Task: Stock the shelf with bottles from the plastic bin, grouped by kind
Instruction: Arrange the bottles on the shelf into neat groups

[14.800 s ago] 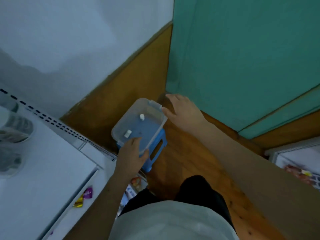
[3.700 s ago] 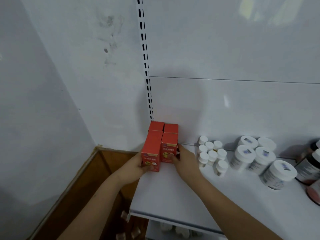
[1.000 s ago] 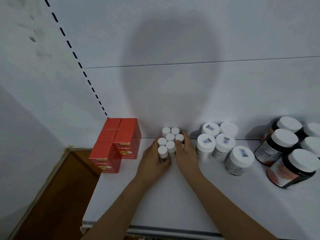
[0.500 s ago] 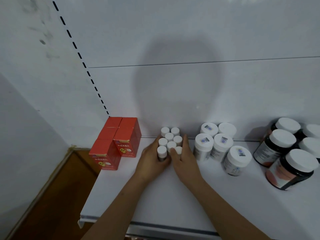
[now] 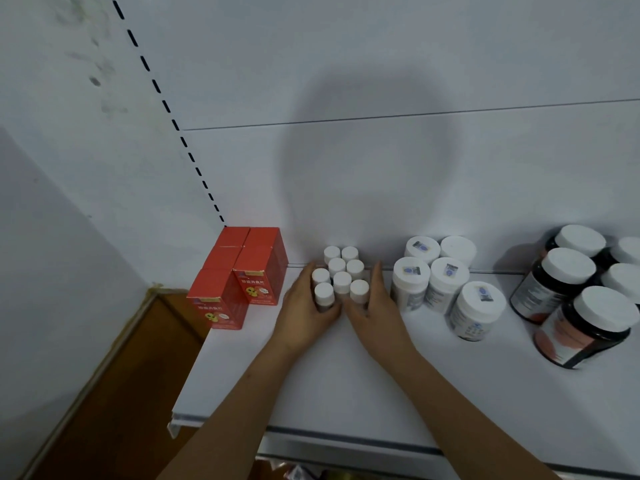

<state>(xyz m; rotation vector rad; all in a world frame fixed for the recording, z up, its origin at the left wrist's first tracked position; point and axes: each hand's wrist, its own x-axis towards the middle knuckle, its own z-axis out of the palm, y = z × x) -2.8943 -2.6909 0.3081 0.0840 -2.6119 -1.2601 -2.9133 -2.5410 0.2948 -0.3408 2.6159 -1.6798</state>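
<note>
Several small white-capped bottles (image 5: pixel 341 276) stand packed in a tight cluster on the white shelf (image 5: pixel 346 382), near the back panel. My left hand (image 5: pixel 304 311) presses against the cluster's left side with straight fingers. On the other side my right hand (image 5: pixel 375 310) presses flat against the cluster, fingers pointing toward the back panel. The two hands meet in front of the nearest bottles. The plastic bin is out of view.
Several red boxes (image 5: pixel 242 275) stand at the shelf's left end. Right of the cluster stand several medium white bottles (image 5: pixel 436 278), then dark jars with white lids (image 5: pixel 585 303). A brown floor (image 5: pixel 114 393) lies below the shelf's left edge.
The view has shifted slightly. Both hands stay cupped around the small bottles, and the cluster now sits tighter with the front bottles drawn in between the hands.
</note>
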